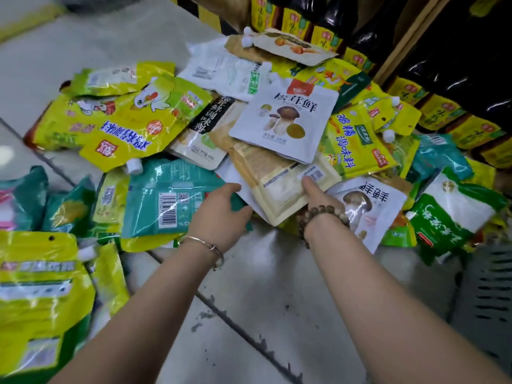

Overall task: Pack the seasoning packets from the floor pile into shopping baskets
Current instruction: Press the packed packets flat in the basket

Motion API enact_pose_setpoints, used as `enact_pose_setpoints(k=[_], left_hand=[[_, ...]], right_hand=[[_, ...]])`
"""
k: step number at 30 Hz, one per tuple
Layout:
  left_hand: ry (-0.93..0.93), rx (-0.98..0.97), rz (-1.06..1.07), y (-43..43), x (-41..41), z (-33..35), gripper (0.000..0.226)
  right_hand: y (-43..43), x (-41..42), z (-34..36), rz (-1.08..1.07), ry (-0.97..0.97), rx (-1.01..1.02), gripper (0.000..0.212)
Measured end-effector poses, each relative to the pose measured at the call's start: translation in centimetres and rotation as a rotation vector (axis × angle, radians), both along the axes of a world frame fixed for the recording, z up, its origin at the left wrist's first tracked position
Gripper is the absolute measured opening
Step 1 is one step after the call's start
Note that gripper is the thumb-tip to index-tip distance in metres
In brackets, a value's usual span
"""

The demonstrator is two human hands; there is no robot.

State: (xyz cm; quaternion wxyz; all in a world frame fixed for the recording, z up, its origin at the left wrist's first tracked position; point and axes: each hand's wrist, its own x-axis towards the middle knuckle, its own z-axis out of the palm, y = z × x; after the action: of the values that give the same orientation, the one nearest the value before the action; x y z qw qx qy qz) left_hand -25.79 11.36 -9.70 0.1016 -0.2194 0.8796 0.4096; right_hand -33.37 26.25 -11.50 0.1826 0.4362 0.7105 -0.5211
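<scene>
We find the flat beige foil seasoning packet (279, 187) lying on the grey tiled floor (263, 286) at 12 o'clock of both hands. Its long axis runs from 5 to 11 o'clock, and its far end is under a white mushroom-print pouch (285, 117). The left hand (221, 209) pinches its near-left edge. The right hand (321, 200) lays one digit on top; if it grips, we cannot tell. The grey slotted plastic basket (487, 286) stands at 4 o'clock, nearer the right hand.

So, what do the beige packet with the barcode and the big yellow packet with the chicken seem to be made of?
Beige packet: probably kraft paper laminate, matte; dull surface without glare. Yellow packet: likely plastic film, glossy; sharp white highlights along its wrinkles.
</scene>
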Motion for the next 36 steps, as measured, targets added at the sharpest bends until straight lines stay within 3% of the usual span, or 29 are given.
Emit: enact_pose_setpoints(k=[3, 7, 11, 13, 17, 21, 23, 28, 31, 36], left_hand=[[0.012, 0.056, 0.064, -0.2, 0.1, -0.4, 0.044], [0.056, 0.234, 0.222, -0.1, 0.1, -0.5, 0.031], [-0.003, 0.535, 0.401, 0.5, 0.3, -0.4, 0.008], [-0.097, 0.687, 0.48, 0.8, 0.1, -1.1, 0.01], [-0.17, 1.094, 0.644, 1.4, 0.2, -1.5, 0.026], [-0.158, 1.033, 0.629, 1.4, 0.3, -1.5, 0.017], [-0.124, 1.011, 0.638, 1.4, 0.4, -1.5, 0.018], [-0.06, 0.943, 0.709, 1.6, 0.8, -1.7, 0.032], [-0.054, 0.969, 0.737, 1.3, 1.1, -1.9, 0.037], [-0.024, 0.962, 0.764, 1.0, 1.5, -2.0, 0.032]], right_hand=[[-0.6, -0.2, 0.1, 0.047, 0.034, 0.017, 0.071], [-0.6, 0.3, -0.7, -0.016, 0.173, -0.068, 0.051], [-0.3, 1.3, -0.8, -0.057, 0.305, -0.326, 0.033], [-0.9, 2.3, -0.4, -0.156, 0.349, -0.326, 0.028], [-1.5, 5.0, 0.8, -0.105, 0.348, -0.381, 0.028], [-1.1, 7.4, 0.3, -0.041, 0.312, -0.421, 0.034], [-0.8, 7.7, -0.1, -0.037, 0.309, -0.322, 0.027], [0.5, 4.6, 0.7, 0.037, 0.494, 0.098, 0.04], [0.8, 1.3, 2.0, 0.153, 0.603, 0.211, 0.034], [-0.6, -4.3, 3.1, 0.385, 0.57, 0.34, 0.042]])
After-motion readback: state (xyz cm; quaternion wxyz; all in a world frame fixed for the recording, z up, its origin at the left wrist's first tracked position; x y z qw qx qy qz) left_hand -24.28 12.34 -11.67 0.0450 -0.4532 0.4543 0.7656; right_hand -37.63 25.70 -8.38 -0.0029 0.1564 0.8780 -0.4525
